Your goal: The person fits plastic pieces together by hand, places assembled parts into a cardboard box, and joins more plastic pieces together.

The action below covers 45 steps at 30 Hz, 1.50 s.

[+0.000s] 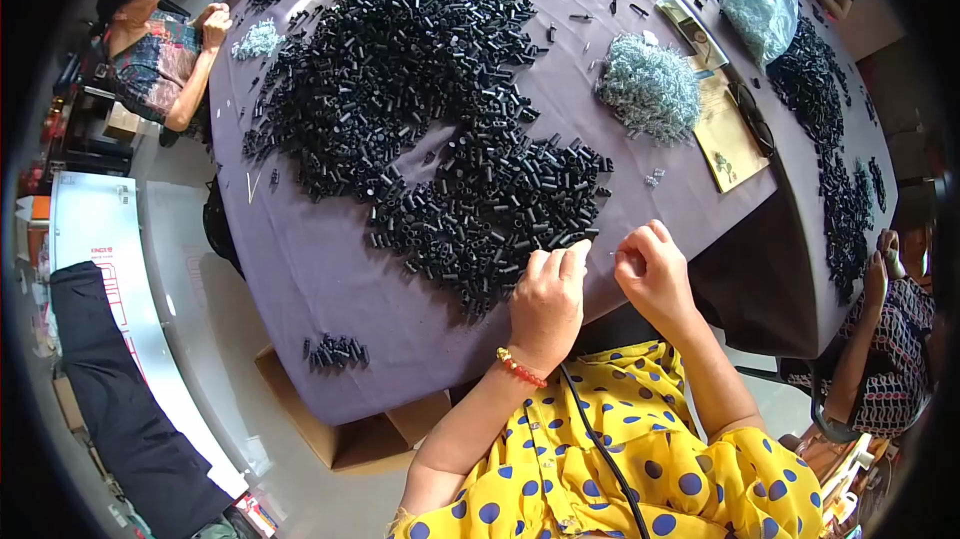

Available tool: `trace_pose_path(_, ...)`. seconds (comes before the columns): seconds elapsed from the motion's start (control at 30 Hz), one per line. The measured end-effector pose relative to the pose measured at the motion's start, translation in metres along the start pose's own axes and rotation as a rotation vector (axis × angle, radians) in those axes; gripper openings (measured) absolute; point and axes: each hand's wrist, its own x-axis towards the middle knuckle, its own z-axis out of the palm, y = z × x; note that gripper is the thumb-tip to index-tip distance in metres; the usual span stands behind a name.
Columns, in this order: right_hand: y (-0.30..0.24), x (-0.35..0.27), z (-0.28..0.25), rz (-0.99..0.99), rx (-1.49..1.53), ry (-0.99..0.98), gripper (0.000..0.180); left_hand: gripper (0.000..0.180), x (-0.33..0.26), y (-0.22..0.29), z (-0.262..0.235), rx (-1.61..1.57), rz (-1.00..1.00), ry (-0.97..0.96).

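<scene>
Both hands are pinching shut: left hand (547,301) on a black tube (566,251), right hand (652,269) on a thin pin (613,254); either is risking slipping into the pile (430,109).

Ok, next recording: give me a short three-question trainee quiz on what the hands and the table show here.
1. True or false: the left hand rests at the edge of the big pile of black tubes.
2. What does the right hand pinch? A) a thin metal pin B) a pair of scissors C) a cloth
3. Fill in: the heap of small silvery parts lies on the ___ table cover.

Key: 1 true; 2 A, though the piece is very small; 3 purple.
</scene>
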Motion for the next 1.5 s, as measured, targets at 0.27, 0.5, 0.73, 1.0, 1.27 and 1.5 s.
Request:
trace_pose_path(0.27, 0.005, -0.005, 0.002, -0.208, -0.196, 0.130, 0.013, 0.016, -0.023, -0.010, -0.040, -0.092, -0.091, 0.230)
trace_pose_path(0.5, 0.008, -0.006, 0.009, -0.158, -0.032, 0.166, 0.015, 0.014, -0.043, -0.019, -0.031, -0.106, -0.147, 0.222)
trace_pose_path(0.73, 0.005, -0.003, 0.017, -0.233, -0.082, 0.140, 0.016, 0.024, -0.035, -0.007, -0.011, 0.006, -0.120, 0.147)
trace_pose_path(1.0, -0.003, 0.000, 0.023, -0.124, -0.233, 0.021, 0.017, 0.019, -0.035, -0.008, -0.015, -0.037, -0.112, 0.084)
trace_pose_path(1.27, -0.011, 0.002, 0.020, -0.122, -0.371, -0.021, 0.016, 0.022, -0.057, -0.030, -0.046, -1.539, -0.694, -0.121)
trace_pose_path(1.5, -0.015, 0.010, 0.004, -0.025, -0.257, -0.180, 0.013, 0.029, -0.062, -0.041, -0.054, -1.800, -0.804, -0.227)
